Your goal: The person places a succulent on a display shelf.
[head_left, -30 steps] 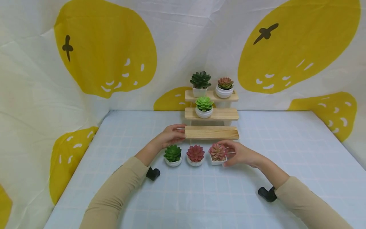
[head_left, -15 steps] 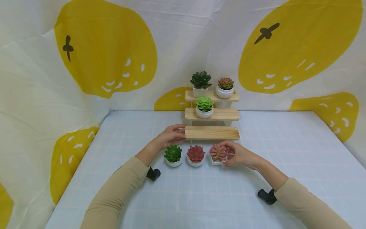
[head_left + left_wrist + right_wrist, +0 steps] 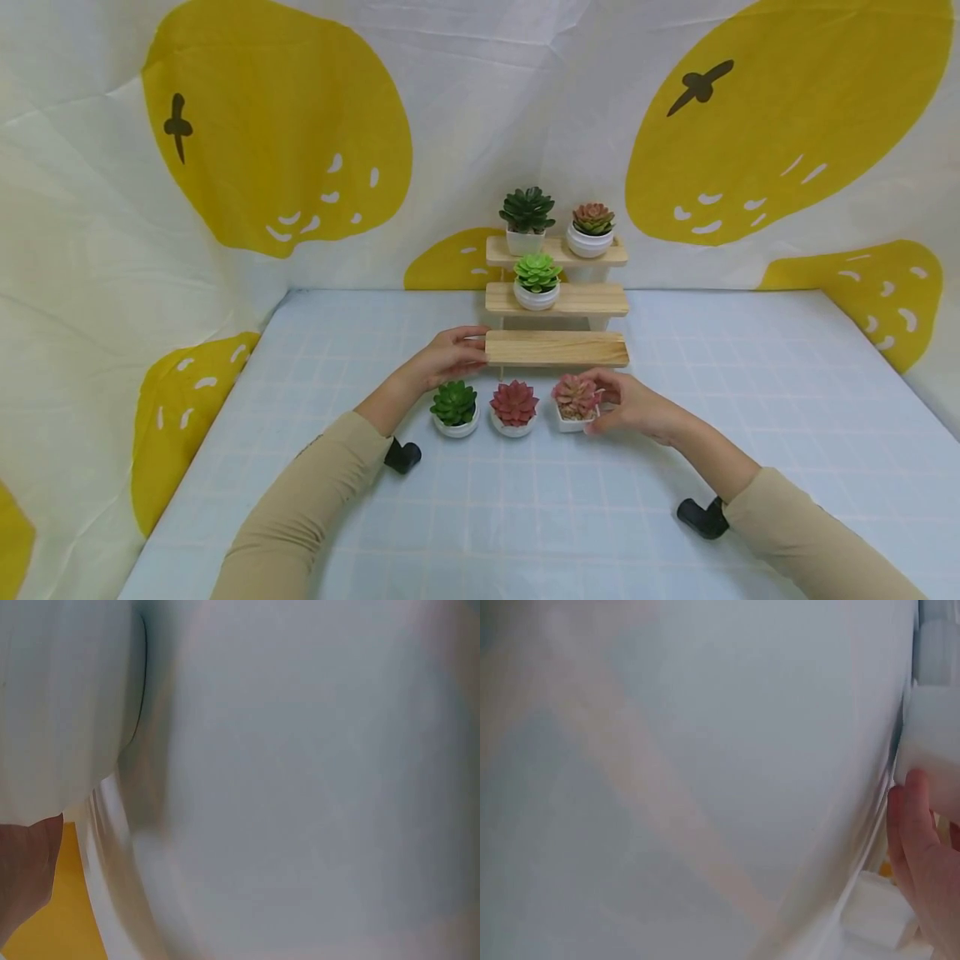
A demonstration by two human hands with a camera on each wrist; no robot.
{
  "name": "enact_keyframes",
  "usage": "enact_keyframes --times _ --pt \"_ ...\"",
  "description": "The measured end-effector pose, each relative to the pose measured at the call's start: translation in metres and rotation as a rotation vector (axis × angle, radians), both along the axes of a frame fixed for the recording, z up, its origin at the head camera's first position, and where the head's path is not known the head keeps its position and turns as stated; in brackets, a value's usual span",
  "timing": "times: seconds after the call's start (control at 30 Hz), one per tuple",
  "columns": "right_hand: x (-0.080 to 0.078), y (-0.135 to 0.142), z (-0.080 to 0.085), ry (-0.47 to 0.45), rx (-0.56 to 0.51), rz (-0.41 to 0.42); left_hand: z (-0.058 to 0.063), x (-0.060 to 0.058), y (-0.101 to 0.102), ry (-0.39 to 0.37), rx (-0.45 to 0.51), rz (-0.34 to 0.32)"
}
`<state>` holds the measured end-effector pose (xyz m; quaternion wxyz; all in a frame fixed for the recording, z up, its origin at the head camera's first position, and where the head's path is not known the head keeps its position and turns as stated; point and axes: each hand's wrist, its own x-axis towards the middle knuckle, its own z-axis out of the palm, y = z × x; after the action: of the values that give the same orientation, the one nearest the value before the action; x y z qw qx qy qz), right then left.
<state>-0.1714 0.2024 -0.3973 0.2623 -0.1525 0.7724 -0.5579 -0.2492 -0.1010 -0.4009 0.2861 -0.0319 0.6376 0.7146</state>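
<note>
In the head view, my right hand (image 3: pixel 626 406) grips a pink succulent (image 3: pixel 577 397) in a square white pot, thumb at the near side and fingers behind. The right wrist view shows fingertips (image 3: pixel 916 787) against its white pot (image 3: pixel 937 742). My left hand (image 3: pixel 448 358) holds the left end of the lowest step of a wooden tiered plant stand (image 3: pixel 555 348); part of its fingers is hidden by the board. Left of the pink plant, a dark red succulent (image 3: pixel 513 404) and a green succulent (image 3: pixel 454 404) stand in round white pots in a row.
The middle step bears a bright green succulent (image 3: pixel 537 273). On the top step stand a dark green succulent (image 3: pixel 527 211) and a reddish one (image 3: pixel 591 220). A fabric backdrop (image 3: pixel 480 100) with yellow fruit prints rises behind the pale blue checked tablecloth (image 3: pixel 525 517).
The pink succulent has shifted very slightly right and tilted a little in my right hand. My left hand stays at the stand, and the other plants have not moved.
</note>
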Motion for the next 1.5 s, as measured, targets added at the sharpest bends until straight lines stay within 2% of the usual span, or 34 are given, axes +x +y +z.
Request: enact_keyframes --times 0.27,0.83,0.97,1.3,1.5 --pt "0.0 0.004 0.005 0.02 -0.01 -0.012 -0.001 0.0 -0.001 0.013 -0.002 0.0" --pt "-0.004 0.012 0.029 0.062 -0.03 -0.037 -0.003 -0.002 0.0 0.016 0.009 0.003" --pt "-0.005 0.016 0.034 0.095 -0.029 -0.053 -0.004 -0.002 -0.001 0.007 0.012 0.008" --pt "-0.013 0.026 0.061 0.155 0.027 -0.142 -0.004 -0.001 0.002 0.001 0.004 0.026" --pt "-0.025 0.031 0.077 0.16 0.05 -0.183 -0.004 0.0 0.001 0.01 -0.004 0.026"
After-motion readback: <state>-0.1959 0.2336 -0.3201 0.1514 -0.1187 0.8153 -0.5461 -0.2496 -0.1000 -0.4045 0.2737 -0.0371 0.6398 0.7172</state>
